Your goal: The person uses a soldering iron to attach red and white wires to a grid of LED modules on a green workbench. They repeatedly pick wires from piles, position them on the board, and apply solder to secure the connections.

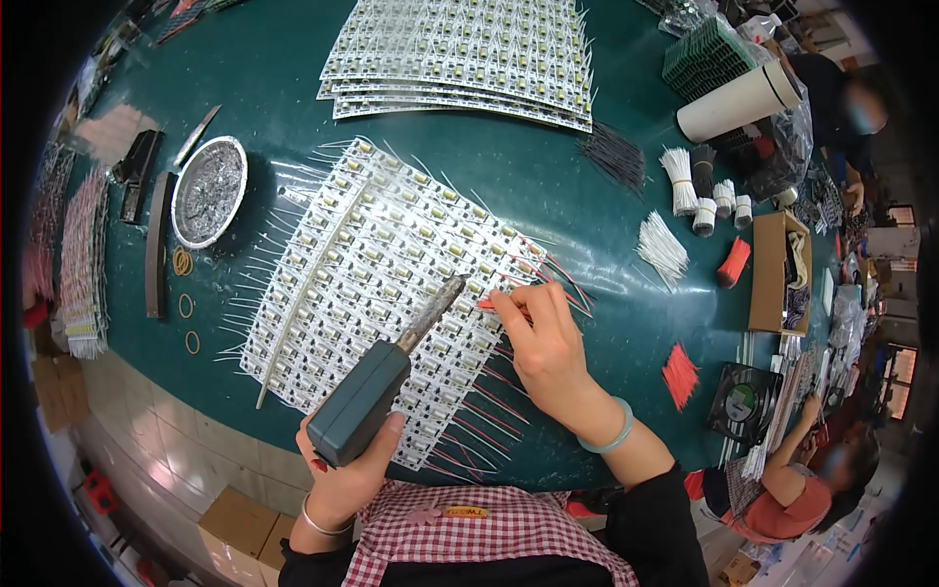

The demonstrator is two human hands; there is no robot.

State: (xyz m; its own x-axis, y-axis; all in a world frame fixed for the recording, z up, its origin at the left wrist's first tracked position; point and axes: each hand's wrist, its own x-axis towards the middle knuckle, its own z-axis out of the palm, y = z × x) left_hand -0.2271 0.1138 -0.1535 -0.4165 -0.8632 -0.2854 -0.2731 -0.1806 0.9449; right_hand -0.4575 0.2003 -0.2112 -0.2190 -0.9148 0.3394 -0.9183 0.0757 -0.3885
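Note:
A white panel of small circuit boards (337, 264) lies aslant on the green table, thin wires sticking out along its sides. My left hand (347, 479) is wrapped round the dark grip of a soldering gun (362, 401). Its metal tip points up and right, over the panel and close to my right hand (546, 342). Between thumb and fingertips, my right hand pinches a red wire (487, 305) at the panel's right edge. Red and white wires (489, 416) fan out from that edge below the hand. A long thin strip (308, 279) lies along the panel.
A stack of similar panels (460, 68) lies at the far side. To the left are a bowl (242, 181) of greyish material and rubber bands (186, 306). Wire bundles (663, 249), a cardboard box (768, 274) and a black fan (745, 403) stand right. Another person (782, 489) sits at lower right.

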